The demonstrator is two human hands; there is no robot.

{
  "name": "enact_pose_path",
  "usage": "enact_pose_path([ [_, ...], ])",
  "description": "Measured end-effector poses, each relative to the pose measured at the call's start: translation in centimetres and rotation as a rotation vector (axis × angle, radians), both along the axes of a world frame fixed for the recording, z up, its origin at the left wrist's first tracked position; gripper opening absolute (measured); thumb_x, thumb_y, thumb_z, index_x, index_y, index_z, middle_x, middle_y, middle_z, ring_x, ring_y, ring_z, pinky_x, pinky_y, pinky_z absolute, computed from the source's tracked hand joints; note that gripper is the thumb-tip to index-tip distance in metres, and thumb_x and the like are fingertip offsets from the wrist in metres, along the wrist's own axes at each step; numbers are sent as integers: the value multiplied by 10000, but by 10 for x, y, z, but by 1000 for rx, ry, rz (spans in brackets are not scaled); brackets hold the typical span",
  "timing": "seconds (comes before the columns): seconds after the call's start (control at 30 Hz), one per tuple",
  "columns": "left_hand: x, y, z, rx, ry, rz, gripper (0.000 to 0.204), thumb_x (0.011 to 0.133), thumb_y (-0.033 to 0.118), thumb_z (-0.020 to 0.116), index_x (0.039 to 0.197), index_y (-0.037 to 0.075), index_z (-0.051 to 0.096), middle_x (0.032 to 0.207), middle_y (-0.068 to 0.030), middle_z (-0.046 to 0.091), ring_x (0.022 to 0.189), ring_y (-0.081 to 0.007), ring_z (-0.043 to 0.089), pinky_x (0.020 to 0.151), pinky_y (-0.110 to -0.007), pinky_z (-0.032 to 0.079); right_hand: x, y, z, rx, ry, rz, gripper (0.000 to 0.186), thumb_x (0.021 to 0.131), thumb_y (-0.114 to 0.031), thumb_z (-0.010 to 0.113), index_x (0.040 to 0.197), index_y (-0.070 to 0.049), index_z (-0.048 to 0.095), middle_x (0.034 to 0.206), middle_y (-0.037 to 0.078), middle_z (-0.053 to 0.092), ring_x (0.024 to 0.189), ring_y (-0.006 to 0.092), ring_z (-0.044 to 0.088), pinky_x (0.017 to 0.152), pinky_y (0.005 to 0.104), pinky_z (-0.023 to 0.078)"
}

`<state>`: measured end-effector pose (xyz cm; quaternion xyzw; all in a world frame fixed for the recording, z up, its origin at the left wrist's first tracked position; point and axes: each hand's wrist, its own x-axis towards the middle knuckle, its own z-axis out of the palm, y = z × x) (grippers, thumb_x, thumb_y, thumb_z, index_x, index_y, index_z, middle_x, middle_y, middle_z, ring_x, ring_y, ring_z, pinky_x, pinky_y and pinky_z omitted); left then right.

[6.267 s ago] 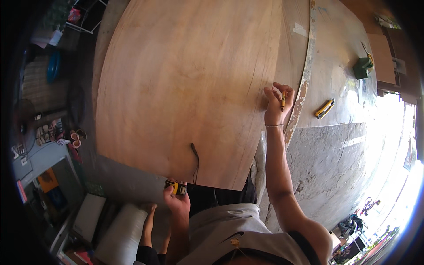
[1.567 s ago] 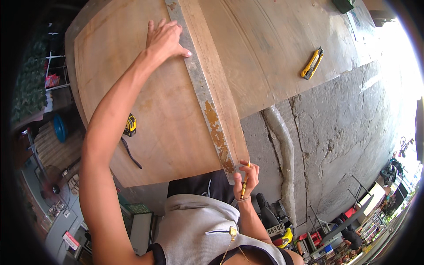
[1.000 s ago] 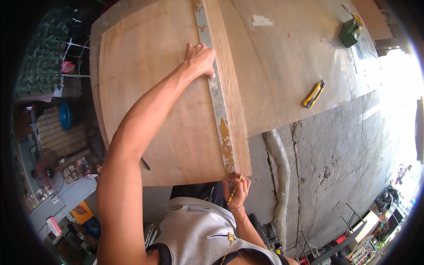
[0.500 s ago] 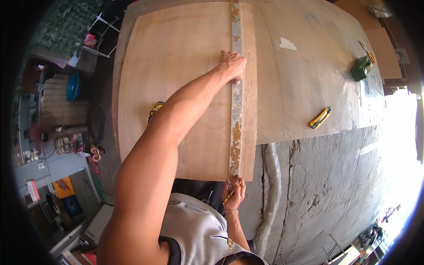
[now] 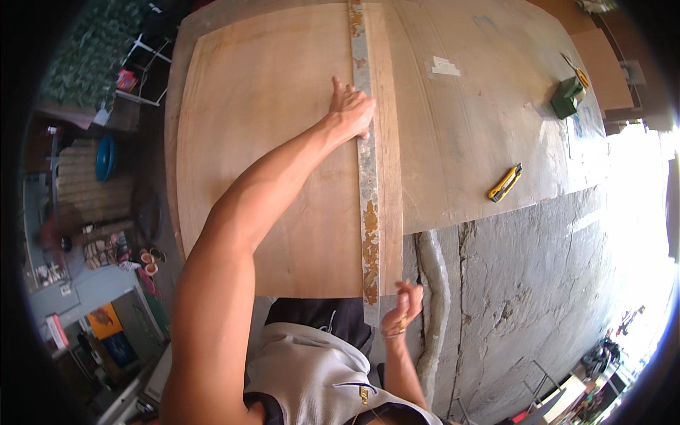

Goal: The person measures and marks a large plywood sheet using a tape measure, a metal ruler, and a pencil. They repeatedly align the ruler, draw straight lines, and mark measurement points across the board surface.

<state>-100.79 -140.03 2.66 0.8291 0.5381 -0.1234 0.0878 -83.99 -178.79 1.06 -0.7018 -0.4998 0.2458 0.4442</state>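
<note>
A large thin plywood sheet [image 5: 283, 64] lies on the worktable in front of me. A long metal straightedge [image 5: 368, 184], its paint worn and flaking, runs from far to near along the sheet's right side. Its near end juts past the sheet's front edge. My left hand [image 5: 350, 113] bears down on the straightedge from its left side, thumb against it and a finger pointing away over the wood. Low on the right, beside the near end, my right hand [image 5: 402, 312] is off the sheet and slightly blurred. A bit of a yellow pencil shows in its curled fingers.
On the worktable [image 5: 453, 142] to the right lie a yellow-black utility knife [image 5: 505, 183], a green block-shaped object [image 5: 568, 98] with scissors [image 5: 581, 74] by it, and a strip of pale tape [image 5: 445, 66]. Cracked concrete floor [image 5: 510, 283] spreads below; a blue basin [image 5: 105, 157] stands far left.
My right hand has left the straightedge's near end and moved right, taking the pencil along. My left hand has shifted onto the straightedge's left side. A tape measure is now hidden behind my arm.
</note>
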Motion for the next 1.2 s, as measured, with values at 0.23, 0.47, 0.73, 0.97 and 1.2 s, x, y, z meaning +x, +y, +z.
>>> enact_pose_path([
  [0.23,10,5,3,-140,99,-191,575,513,426,902,858,-2,731,1018,-237,686,1231,-408,507,1112,-662,255,29,239,-4,90,366,-90,228,893,-117,674,764,-60,495,640,-26,474,585,48,412,510,231,345],
  [0.47,20,7,9,-229,128,-148,546,509,389,906,904,46,751,1048,-200,701,1254,-427,461,1107,-640,228,-18,537,-40,160,754,232,190,939,-129,556,935,44,634,937,142,707,688,170,671,595,256,495],
  [0.73,18,6,2,-173,83,-172,340,593,228,821,899,90,761,1077,-227,691,1211,-453,468,1089,-608,256,-64,684,-47,-7,398,156,188,830,-191,706,887,-13,693,798,61,734,685,134,719,555,219,505],
  [0.97,16,4,-3,-162,58,-162,259,661,124,714,916,105,754,1094,-259,673,1238,-460,446,1079,-627,269,-73,710,-71,0,365,187,167,824,-198,700,861,-37,722,793,38,742,657,112,702,567,229,513],
  [1.2,7,5,-1,-181,-5,-160,703,540,410,872,1091,8,701,1250,-235,609,1297,-396,426,1101,-652,234,-46,691,-74,35,180,231,252,766,-226,674,856,4,728,758,163,716,675,213,692,641,340,547],
])
